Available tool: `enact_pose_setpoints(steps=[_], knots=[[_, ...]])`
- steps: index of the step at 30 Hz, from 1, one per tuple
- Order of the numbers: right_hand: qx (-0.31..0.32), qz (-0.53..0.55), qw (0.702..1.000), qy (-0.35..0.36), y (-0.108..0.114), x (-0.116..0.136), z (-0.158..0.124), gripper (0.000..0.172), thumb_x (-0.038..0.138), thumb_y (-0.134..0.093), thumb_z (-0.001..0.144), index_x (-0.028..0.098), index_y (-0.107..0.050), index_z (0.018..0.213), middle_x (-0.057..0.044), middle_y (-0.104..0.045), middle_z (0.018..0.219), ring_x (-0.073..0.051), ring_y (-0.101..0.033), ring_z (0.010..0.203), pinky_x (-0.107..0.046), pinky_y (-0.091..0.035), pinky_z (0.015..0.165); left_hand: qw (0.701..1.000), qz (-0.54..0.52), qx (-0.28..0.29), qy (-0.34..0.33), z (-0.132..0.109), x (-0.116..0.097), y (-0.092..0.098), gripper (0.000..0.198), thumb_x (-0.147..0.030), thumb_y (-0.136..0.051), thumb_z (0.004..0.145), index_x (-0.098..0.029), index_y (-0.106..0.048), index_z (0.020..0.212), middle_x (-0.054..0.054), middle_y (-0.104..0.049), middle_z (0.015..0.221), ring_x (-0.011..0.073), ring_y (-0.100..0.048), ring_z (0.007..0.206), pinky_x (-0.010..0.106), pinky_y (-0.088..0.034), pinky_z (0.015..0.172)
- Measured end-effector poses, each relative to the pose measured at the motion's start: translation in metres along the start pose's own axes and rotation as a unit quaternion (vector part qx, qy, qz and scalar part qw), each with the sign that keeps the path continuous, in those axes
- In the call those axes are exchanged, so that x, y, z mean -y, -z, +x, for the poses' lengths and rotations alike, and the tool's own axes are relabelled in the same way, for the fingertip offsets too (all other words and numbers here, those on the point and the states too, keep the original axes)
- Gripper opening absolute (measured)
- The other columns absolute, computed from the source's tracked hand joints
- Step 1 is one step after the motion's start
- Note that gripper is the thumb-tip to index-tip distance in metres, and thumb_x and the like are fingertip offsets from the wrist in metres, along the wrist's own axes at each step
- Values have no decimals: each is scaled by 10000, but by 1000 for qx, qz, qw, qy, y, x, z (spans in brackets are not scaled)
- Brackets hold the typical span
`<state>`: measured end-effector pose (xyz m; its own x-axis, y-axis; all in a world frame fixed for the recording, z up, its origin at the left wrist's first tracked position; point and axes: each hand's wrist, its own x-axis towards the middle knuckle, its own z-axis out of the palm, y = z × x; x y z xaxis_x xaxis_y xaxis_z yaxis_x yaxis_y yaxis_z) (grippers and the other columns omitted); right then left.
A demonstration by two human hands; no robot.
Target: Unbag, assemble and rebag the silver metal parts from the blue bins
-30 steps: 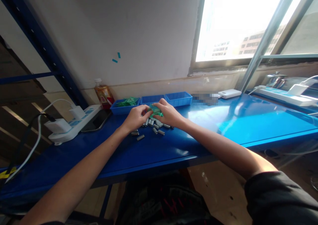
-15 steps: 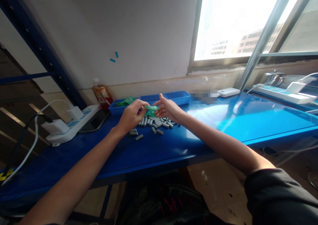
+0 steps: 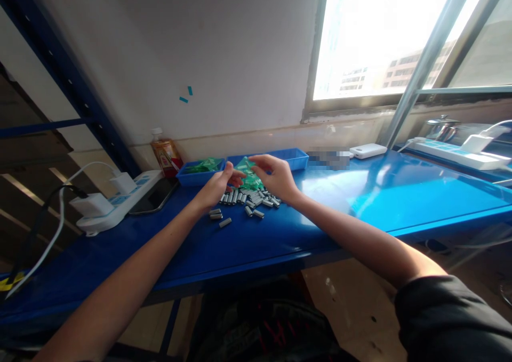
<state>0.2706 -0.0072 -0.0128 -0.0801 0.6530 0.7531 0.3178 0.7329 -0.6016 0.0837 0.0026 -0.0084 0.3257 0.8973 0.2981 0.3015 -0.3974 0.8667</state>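
Over the work surface, my right hand (image 3: 278, 178) has its thumb and fingers closed on a thin green plastic piece (image 3: 242, 165). My left hand (image 3: 219, 187) is just to the left, thumb raised and fingers loosely curled apart, with nothing visible in it. Below and between the hands lies a heap of crinkled green plastic pieces (image 3: 253, 182), partly covered by my right hand. Short silvery metal cylinders (image 3: 258, 195) are spread in front of the heap, several lined up side by side near my left hand and a few lying loose closer to me.
Behind the hands stand a blue tray holding green pieces (image 3: 181, 178) and a longer blue tray (image 3: 298, 159). A bottle (image 3: 166, 154), a phone (image 3: 150, 195) and a power strip (image 3: 96, 220) are at left. Farther right are a white box (image 3: 368, 150) and another power strip (image 3: 452, 151).
The left hand has let go of the green piece and its fingers have loosened. The right hand, open before, has turned over and closed on green plastic.
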Motion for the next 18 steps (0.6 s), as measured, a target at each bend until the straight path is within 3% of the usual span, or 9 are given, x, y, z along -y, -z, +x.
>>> enact_pose_setpoints(steps=[4, 7, 9, 11, 13, 15, 18], knots=[[138, -117, 967, 180, -2, 8, -8, 278, 96, -477, 837, 229, -716, 888, -42, -681, 933, -165, -575, 887, -314, -453, 866, 990, -115, -23, 83, 2, 2, -1, 544, -684, -522, 757, -152, -631, 730, 42, -603, 661, 158, -563, 598, 248, -411, 521], [173, -153, 955, 186, -6, 11, -10, 243, 121, -510, 842, 230, -714, 919, -54, -667, 986, -180, -559, 928, -335, -431, 906, 991, -94, -90, 43, 2, 5, 0, 387, -547, -664, 707, -169, -615, 768, 4, -583, 659, 133, -523, 581, 231, -405, 527], [156, -141, 971, 113, -8, 11, -9, 162, 242, -577, 844, 197, -705, 933, -66, -660, 952, -189, -562, 904, -337, -440, 875, 990, -22, -141, -22, 0, 5, 0, 356, -521, -640, 737, -175, -626, 822, 9, -602, 698, 142, -529, 606, 239, -417, 548], [143, -73, 987, -26, -10, 10, -6, 279, 403, -570, 853, 154, -689, 889, -61, -656, 837, -180, -580, 812, -313, -468, 782, 979, 88, -155, -96, -3, 3, -2, 326, -490, -615, 772, -183, -644, 878, 31, -637, 787, 167, -568, 687, 258, -449, 614], [140, 38, 974, -172, -10, 6, -3, 402, 491, -500, 874, 129, -659, 805, -49, -640, 721, -159, -589, 707, -277, -479, 678, 962, 189, -110, -166, -8, 0, -5, 286, -439, -598, 803, -195, -662, 940, 55, -655, 913, 196, -601, 817, 280, -474, 722], [126, 125, 948, -265, -10, 1, 0, 381, 462, -496, 878, 126, -625, 754, -43, -628, 668, -145, -594, 645, -253, -478, 620, 942, 247, -32, -224, -10, -3, -5, 265, -390, -570, 833, -206, -668, 997, 76, -645, 1041, 218, -599, 952, 308, -470, 842], [65, 120, 949, -285, -9, -9, 4, 220, 337, -579, 823, 140, -596, 726, -22, -614, 626, -131, -591, 587, -224, -458, 560, 918, 295, 42, -262, -3, -1, 4, 282, -370, -541, 855, -209, -666, 1050, 88, -619, 1152, 239, -560, 1086, 349, -415, 983]])
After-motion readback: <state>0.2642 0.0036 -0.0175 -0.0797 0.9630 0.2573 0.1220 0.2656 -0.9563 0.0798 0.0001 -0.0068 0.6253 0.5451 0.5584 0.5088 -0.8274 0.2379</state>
